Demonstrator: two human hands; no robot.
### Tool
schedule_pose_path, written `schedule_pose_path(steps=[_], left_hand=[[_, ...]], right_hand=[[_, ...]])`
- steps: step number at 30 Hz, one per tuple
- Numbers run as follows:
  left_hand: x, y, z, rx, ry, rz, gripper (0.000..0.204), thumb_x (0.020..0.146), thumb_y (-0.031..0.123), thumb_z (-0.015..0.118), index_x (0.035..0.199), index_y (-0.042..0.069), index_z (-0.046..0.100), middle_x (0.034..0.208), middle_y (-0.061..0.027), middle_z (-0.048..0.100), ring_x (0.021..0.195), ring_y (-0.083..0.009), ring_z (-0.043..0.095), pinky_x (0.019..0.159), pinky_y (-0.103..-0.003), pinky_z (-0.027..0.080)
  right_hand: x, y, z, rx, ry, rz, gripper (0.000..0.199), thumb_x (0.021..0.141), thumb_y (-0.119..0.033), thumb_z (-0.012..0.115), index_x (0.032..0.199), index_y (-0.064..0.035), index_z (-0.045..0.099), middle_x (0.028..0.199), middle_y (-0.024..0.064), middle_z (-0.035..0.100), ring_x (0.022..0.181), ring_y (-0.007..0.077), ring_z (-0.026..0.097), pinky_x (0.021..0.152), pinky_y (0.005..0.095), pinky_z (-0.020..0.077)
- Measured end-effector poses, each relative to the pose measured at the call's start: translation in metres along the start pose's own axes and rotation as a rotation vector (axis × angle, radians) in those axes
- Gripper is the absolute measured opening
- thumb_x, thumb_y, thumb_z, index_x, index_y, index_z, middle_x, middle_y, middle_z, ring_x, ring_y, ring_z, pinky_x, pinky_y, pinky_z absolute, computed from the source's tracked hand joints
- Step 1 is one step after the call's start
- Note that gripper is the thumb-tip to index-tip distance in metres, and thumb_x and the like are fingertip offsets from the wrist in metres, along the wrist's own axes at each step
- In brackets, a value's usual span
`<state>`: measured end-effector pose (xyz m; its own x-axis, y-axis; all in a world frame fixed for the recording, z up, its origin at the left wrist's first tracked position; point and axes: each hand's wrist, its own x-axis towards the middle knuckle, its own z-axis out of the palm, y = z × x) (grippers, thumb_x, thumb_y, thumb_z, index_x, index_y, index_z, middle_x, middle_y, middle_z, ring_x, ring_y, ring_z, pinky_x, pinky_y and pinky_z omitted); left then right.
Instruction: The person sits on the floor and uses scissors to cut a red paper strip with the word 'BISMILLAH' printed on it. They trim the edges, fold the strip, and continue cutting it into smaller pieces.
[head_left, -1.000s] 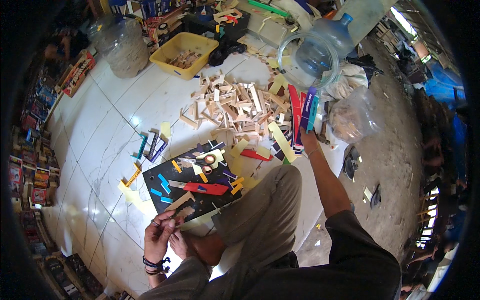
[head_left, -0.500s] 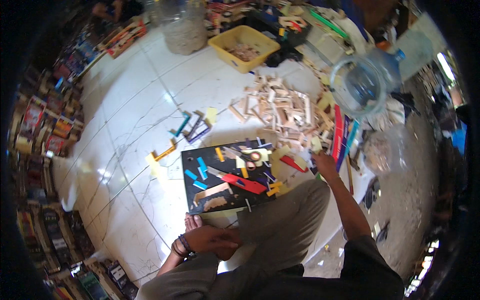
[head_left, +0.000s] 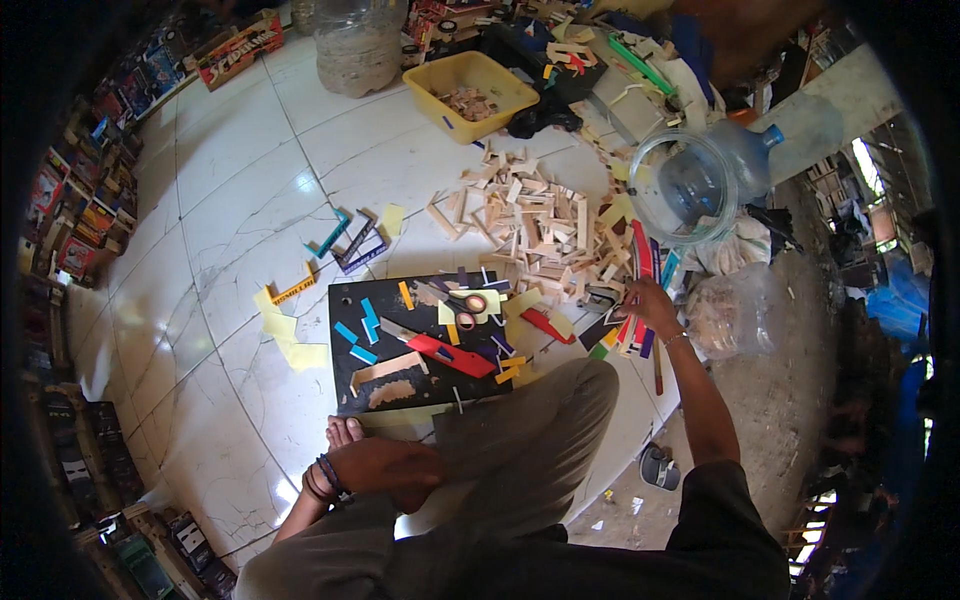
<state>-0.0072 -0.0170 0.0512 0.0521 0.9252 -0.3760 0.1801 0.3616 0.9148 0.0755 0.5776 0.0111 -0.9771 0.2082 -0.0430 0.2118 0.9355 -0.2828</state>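
Observation:
My right hand (head_left: 652, 308) reaches forward among coloured strips (head_left: 636, 338) on the tiles, its fingers bent together at their tips. What they pinch is too small to make out. Beside its fingertips lies a dark metal tool, perhaps a stapler (head_left: 603, 297). My left hand (head_left: 385, 470) rests low by my bare foot (head_left: 344, 431); its fingers are dim and partly hidden. Before me a black board (head_left: 345, 385) bears a red utility knife (head_left: 445, 352), scissors (head_left: 466, 306), blue pieces (head_left: 370, 318) and an angled wooden piece (head_left: 385, 372).
A heap of wooden pieces (head_left: 545, 220) lies beyond the board, with a yellow basin (head_left: 425, 80) behind it. Lettered angled pieces (head_left: 350, 240) and yellow paper (head_left: 300, 353) are at left. Clear plastic containers (head_left: 685, 190) stand at right, near a sandal (head_left: 659, 467).
My right hand has moved from pale yellow paper beside the heap to the coloured strips, which now show fanned out below it. The view has shifted, so the scene sits further left.

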Motion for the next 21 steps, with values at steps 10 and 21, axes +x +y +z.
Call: schedule_pose_path(steps=[10,21], left_hand=[[-0.003,0.004,0.002,0.04,0.073,0.037,0.062,0.104,0.052,0.056,0.15,0.01,0.052,0.138,-0.0202,0.065,0.124,-0.0373,0.063,0.107,-0.042,0.046],[-0.012,-0.017,0.011,0.205,0.147,-0.026,0.057,0.107,0.044,0.05,0.151,0.008,0.049,0.127,-0.027,0.067,0.114,-0.0397,0.067,0.101,-0.044,0.051]], right_hand=[[0.018,0.004,-0.027,0.409,-0.016,0.199,0.035,0.078,-0.028,0.089,0.097,-0.0041,0.074,0.087,0.0053,0.073,0.084,0.0188,0.067,0.079,0.035,0.0515],[-0.06,0.163,0.117,-0.122,0.2,0.215,0.025,0.092,-0.031,0.067,0.102,-0.009,0.075,0.099,0.015,0.076,0.084,0.0337,0.072,0.078,0.0426,0.0572]])
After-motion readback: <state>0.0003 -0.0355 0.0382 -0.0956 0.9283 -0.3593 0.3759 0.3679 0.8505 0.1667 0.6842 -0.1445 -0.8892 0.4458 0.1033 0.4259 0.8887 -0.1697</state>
